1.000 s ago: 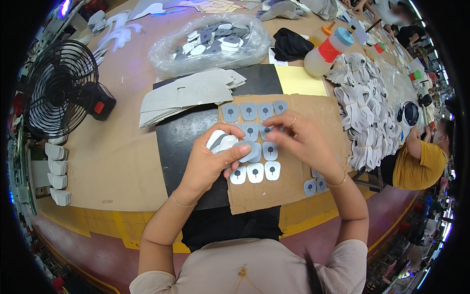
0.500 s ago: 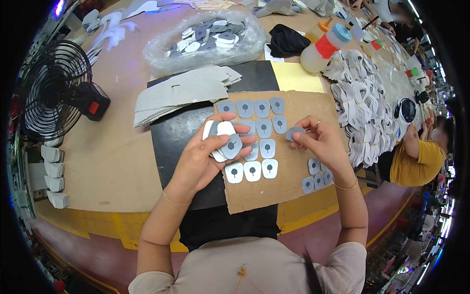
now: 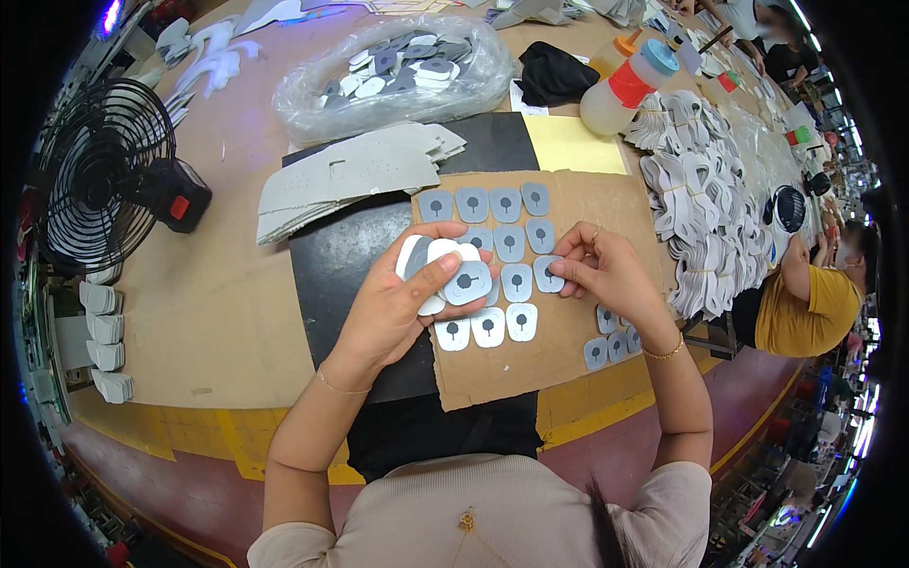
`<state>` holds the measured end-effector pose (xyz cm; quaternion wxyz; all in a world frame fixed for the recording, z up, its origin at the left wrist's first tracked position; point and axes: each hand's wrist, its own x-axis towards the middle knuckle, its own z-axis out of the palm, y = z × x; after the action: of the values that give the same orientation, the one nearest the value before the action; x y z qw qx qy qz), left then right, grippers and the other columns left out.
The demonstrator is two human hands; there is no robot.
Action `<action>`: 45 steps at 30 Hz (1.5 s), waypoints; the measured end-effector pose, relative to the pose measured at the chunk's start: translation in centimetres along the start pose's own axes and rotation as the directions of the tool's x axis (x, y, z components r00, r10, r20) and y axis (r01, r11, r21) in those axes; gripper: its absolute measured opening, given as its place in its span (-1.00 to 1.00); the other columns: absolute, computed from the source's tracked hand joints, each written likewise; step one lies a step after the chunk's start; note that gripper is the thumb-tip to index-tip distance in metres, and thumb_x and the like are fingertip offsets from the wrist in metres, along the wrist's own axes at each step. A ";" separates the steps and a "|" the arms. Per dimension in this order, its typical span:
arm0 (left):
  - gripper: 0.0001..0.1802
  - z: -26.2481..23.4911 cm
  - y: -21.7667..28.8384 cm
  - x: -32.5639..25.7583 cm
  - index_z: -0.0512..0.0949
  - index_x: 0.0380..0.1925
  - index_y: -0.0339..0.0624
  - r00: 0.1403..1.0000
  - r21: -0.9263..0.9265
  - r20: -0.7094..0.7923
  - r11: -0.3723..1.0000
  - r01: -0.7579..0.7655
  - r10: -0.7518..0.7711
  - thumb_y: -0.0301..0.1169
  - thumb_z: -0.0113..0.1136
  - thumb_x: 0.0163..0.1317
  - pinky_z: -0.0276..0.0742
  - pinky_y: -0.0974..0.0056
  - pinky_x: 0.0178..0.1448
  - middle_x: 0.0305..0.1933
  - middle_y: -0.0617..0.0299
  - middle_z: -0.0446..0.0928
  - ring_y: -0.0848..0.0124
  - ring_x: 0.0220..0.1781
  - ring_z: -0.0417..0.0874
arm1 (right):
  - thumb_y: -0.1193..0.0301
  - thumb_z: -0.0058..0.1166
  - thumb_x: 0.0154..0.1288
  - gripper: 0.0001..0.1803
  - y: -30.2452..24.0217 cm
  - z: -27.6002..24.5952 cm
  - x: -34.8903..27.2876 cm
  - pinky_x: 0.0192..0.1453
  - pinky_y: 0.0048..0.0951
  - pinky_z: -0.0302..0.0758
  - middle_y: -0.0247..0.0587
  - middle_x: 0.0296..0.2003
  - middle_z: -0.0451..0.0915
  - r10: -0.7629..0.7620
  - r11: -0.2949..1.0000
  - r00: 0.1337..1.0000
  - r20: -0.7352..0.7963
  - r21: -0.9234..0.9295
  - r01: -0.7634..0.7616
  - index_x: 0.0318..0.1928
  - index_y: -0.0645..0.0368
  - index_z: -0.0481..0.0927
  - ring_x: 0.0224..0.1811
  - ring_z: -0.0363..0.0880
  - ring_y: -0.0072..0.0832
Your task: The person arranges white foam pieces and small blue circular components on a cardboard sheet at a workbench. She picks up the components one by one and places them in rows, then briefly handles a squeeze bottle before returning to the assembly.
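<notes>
The left hand holds a small stack of pale grey rounded patches above the cardboard sheet, its grip closed on the stack with the thumb pressed across the top piece. The right hand rests its fingertips on a single patch at the end of a row on the cardboard — thumb and forefinger pinched together at that piece's edge. More patches lie in rows on the sheet: a top row near the far edge, a lower row of three just below the left hand, and a few near the right wrist. The cardboard lies partly over a black mat on the bench. Beyond the mat sit a pile of grey cut sheets and a clear bag of similar pieces — a black fan stands to the far left.
</notes>
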<state>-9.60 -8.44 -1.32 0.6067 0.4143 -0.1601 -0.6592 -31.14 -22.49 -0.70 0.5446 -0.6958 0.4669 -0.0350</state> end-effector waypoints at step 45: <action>-0.71 0.3 -0.4 -0.2 0.44 -0.03 -0.29 0.996 0.200 -0.053 0.978 -0.056 0.068 -0.55 0.21 0.26 0.78 0.30 -0.26 -0.17 0.04 0.57 0.23 -0.17 0.71 | 0.44 0.10 0.37 -0.77 0.2 -2.5 3.1 -0.41 -0.66 0.56 -0.33 -0.37 0.59 -0.128 0.928 0.961 -0.247 0.312 0.204 -0.03 0.28 0.48 -0.41 0.67 -0.61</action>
<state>-10.07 -8.22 -1.36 0.5873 0.4867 -0.2197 -0.6082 -30.90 -26.46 -1.27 0.5941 -0.6221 0.4513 -0.2373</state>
